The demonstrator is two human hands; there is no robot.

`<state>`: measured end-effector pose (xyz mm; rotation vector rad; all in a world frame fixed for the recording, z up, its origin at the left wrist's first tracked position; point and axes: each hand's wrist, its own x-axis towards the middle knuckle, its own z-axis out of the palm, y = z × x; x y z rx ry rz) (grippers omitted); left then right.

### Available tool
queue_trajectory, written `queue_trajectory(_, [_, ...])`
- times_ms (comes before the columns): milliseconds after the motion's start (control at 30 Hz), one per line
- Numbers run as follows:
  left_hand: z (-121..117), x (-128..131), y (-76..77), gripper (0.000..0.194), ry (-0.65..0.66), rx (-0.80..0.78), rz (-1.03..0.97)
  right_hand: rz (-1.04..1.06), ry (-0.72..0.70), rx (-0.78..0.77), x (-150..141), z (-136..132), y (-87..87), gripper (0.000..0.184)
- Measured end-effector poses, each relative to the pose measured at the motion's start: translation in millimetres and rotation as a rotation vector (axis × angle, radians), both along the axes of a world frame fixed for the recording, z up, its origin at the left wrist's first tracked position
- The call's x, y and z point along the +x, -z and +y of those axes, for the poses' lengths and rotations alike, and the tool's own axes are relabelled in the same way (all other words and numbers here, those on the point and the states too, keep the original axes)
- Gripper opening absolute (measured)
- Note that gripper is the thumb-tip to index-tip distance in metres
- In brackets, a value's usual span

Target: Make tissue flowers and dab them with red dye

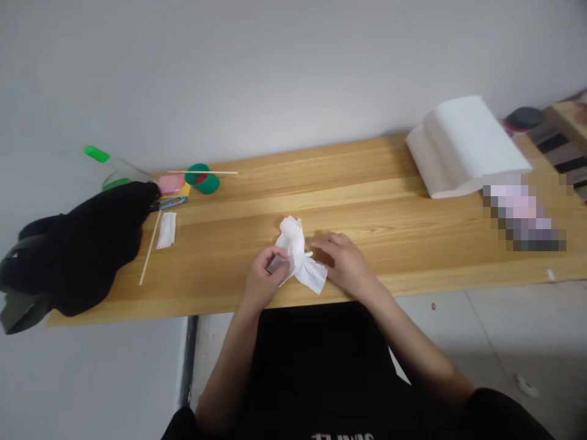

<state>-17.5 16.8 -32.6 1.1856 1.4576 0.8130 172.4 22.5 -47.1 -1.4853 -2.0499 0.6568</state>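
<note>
A white tissue, gathered at its middle with its ends spread out, is on the wooden table in front of me. My left hand pinches the tissue's left part between thumb and fingers. To the right of it, my right hand has its fingers apart and curved, with the thumb close to the tissue's lower right flap. Nothing shows in that hand. Part of the tissue is hidden behind my left fingers.
Black cloth covers the table's left end. Near it are a folded tissue, thin wooden sticks, blue-handled scissors, a pink item and green tape. A white packet stands at back right, beside a blurred-out object.
</note>
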Motion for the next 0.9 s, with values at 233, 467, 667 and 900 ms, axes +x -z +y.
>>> queue_trajectory(233, [1, 7, -8.1, 0.006, 0.048, 0.169, -0.073, 0.368, -0.017, -0.25, -6, -1, -4.7, 0.015])
queue_trajectory(467, [-3, 14, -18.3, 0.02, 0.056, 0.029, -0.255, 0.801, -0.077, -0.506, 11, -7, -20.1, 0.017])
queue_trajectory(667, [-6, 26, -21.8, 0.031, 0.014, -0.101, -0.286, 0.816, 0.038, -0.483, 18, -15, -13.7, 0.02])
queue_trajectory(900, [-1, 39, -12.7, 0.021, 0.014, 0.21, -0.083, 0.309, 0.441, -0.022, 22, -19, -3.8, 0.023])
